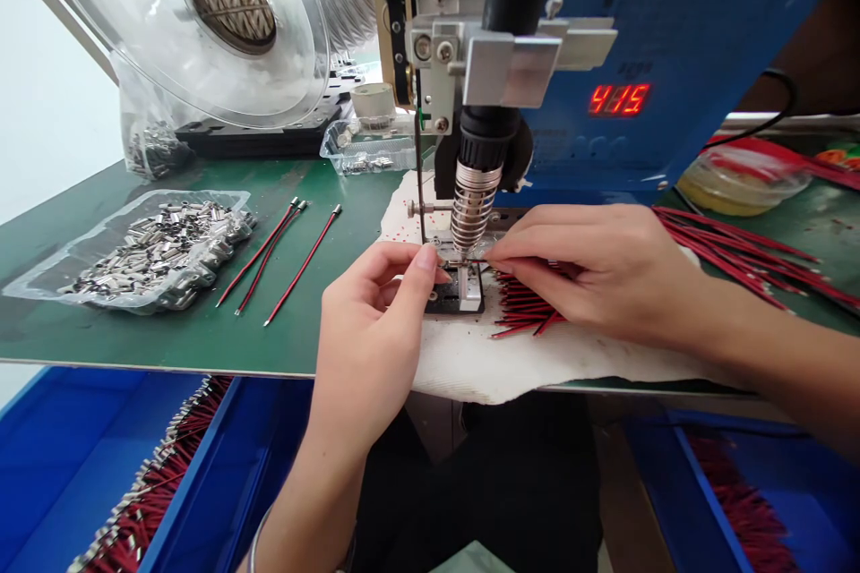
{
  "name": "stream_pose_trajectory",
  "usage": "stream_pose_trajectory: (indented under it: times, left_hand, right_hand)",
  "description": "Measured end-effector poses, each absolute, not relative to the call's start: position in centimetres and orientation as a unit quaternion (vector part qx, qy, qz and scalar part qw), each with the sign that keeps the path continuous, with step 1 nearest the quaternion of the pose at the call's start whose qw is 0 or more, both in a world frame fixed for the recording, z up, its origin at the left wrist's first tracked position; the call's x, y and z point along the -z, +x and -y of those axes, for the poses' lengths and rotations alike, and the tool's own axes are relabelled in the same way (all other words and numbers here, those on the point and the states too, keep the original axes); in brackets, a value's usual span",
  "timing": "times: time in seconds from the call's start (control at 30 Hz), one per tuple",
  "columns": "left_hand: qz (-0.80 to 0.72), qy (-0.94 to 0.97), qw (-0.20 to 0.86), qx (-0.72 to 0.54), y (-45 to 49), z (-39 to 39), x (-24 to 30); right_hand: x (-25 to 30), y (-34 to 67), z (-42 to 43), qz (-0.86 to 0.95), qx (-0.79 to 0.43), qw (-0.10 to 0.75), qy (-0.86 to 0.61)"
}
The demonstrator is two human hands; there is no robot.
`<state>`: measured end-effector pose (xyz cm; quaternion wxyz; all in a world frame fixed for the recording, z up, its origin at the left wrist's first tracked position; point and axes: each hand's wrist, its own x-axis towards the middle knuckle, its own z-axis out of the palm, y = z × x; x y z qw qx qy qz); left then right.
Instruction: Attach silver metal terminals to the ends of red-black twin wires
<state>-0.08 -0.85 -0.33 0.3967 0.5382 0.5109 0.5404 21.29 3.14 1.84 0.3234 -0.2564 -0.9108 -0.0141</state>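
My left hand (382,309) is closed in a pinch, thumb against forefinger, at a small metal part whose shape is mostly hidden. My right hand (571,264) pinches a thin red-and-black wire, with its end under the soldering iron (476,197). Both sets of fingertips meet just above the small metal jig (468,291), close to the iron's tip. Below my right fingers lies a bundle of red-and-black wires (530,304) on a white cloth (484,363).
A clear tray (33,282) of small metal cylinders stands left, beside several wires (302,273) with metal ends. The blue soldering machine (571,152) reads 415. A clear fume hood (148,27) is behind. Blue bins (202,474) with wired parts sit below. More wires (745,260) lie right.
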Motion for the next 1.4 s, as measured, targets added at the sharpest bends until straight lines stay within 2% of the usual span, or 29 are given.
stream_pose_trajectory:
  times: [1.4]
  left_hand:
    - [-0.499,0.523,0.403,-0.562,-0.23,0.85,0.71]
  right_hand:
    - [-2.04,21.42,-3.03,0.905,0.041,0.338,-0.254]
